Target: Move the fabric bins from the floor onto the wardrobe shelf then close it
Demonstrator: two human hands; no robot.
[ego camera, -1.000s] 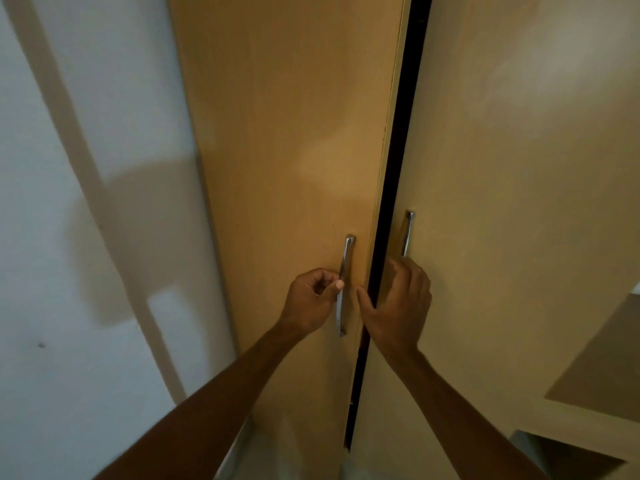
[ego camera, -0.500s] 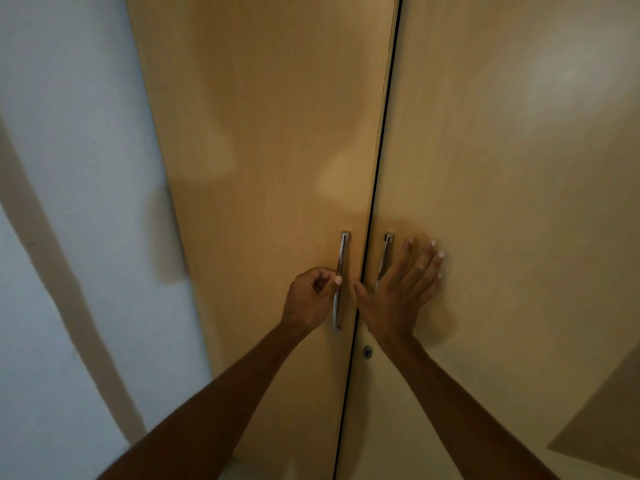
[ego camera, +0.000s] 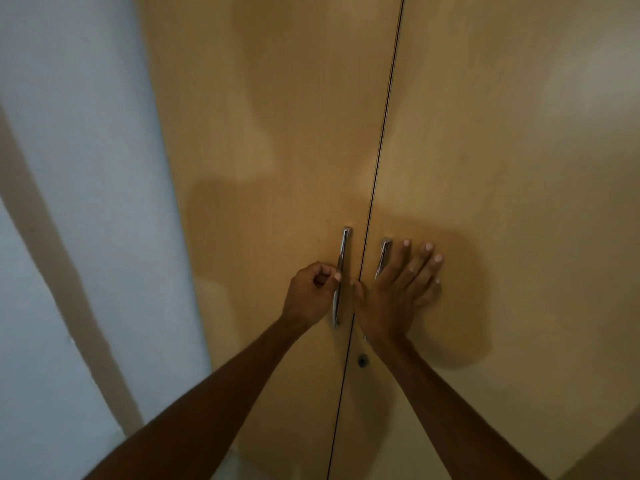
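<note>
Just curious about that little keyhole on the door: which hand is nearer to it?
Right. The right hand lies flat on the right door, its wrist just above the keyhole. The left hand grips the left handle, across the seam.

I see the wardrobe point(ego camera: 277, 133) with both doors meeting at a thin seam; its shelf is hidden behind them.

1 head view, close, facing wardrobe doors point(ego camera: 277, 133), angled slightly down.
</note>
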